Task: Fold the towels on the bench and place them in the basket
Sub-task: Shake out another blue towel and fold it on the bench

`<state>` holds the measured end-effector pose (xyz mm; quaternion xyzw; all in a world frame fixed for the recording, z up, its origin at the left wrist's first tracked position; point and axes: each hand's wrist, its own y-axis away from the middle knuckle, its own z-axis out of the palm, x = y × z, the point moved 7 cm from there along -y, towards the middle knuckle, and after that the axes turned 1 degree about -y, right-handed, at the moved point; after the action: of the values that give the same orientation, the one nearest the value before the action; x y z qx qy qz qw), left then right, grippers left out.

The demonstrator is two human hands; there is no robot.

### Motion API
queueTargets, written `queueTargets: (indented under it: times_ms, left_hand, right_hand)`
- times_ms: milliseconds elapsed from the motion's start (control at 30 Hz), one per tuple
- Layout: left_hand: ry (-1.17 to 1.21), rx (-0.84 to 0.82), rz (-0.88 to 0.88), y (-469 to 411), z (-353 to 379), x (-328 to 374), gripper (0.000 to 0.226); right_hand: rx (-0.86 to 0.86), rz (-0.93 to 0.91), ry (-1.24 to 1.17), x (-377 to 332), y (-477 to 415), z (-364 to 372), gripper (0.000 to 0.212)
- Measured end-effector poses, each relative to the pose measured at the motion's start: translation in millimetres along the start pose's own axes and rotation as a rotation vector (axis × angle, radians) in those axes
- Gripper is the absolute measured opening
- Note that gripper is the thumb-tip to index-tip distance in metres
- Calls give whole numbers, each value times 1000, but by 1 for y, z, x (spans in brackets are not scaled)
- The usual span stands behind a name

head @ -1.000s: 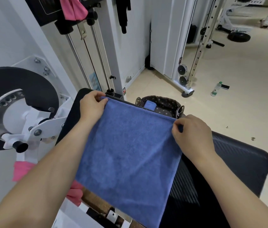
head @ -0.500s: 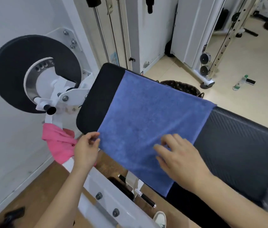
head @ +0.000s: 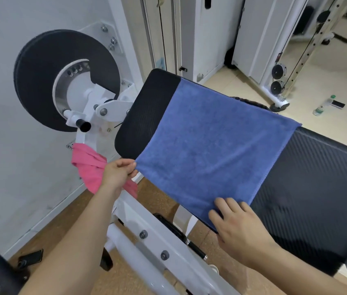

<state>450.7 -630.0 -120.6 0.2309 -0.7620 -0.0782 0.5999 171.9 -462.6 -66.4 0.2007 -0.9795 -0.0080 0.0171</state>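
The blue towel (head: 215, 150) lies flat on the desk (head: 317, 184). The left hand (head: 117, 173) pinches its near left corner, and the right hand (head: 238, 226) presses spread fingers on its near right corner.

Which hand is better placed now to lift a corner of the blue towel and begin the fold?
Left. The left hand pinches the near left corner of the blue towel at the bench edge, so it could lift at once. The right hand only rests on top of the near right corner.
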Motion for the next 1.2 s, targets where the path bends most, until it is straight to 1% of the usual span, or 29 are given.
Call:
queueTargets:
  times_ms: [100, 200, 267, 333, 367, 433, 500, 533, 633, 700, 733, 800, 833, 867, 900, 967, 1033, 1133, 1200]
  left_hand:
    - [-46, -24, -16, -8, -4, 3, 4]
    - [-99, 22, 36, -10, -1, 8, 7]
    - [-108, 35, 63, -9, 4, 9, 13]
    - [-135, 19, 89, -7, 7, 10, 21]
    - [-190, 6, 117, -6, 8, 11, 25]
    - [-364, -22, 190, -2, 11, 14, 28]
    - [-447, -52, 232, 2, 14, 15, 23]
    - [-425, -67, 238, 4, 16, 15, 19]
    - [-222, -119, 192, 7, 18, 15, 12]
    - [-107, -193, 144, 6, 18, 15, 10]
    - [-88, -249, 119, 6, 19, 14, 11]
    - [-132, -344, 101, 7, 19, 12, 31]
    - [-186, -360, 120, 7, 18, 12, 41]
    - [-249, -348, 155, 7, 17, 13, 46]
    - [-305, -317, 198, 7, 16, 16, 47]
    - [-370, -241, 273, 7, 12, 21, 39]
    - [-422, -214, 306, 5, 8, 19, 34]
    - [-511, -281, 306, 3, -1, 11, 38]
    - [-509, -327, 271, 1, -7, 7, 41]
  right_hand:
    - [5, -7, -11, -3, 3, 2, 30]
    - [65, -8, -26, -2, 8, 2, 33]
    - [115, -64, -13, -4, 14, 1, 31]
    - [136, -164, 35, -10, 19, 5, 32]
    - [135, -198, 48, -12, 21, 7, 32]
    - [125, -206, 45, -12, 23, 11, 32]
    - [125, -191, 41, -9, 24, 12, 32]
    - [123, -191, 44, -8, 26, 12, 33]
    - [106, -189, 21, -7, 31, 11, 35]
    - [95, -177, -14, -6, 33, 7, 32]
    - [83, -169, -35, -5, 33, 5, 29]
    - [45, -150, -90, 0, 31, 2, 23]
    - [22, -118, -134, 3, 29, 0, 18]
    - [-6, -59, -192, 7, 25, -1, 16]
    - [-41, 12, -259, 11, 22, 0, 18]
    - [-100, 139, -416, 20, 20, 6, 27]
    - [-80, 230, -589, 29, 21, 4, 31]
    - [-29, 346, -792, 42, 23, -2, 28]
    - [-14, 471, -994, 50, 25, -2, 30]
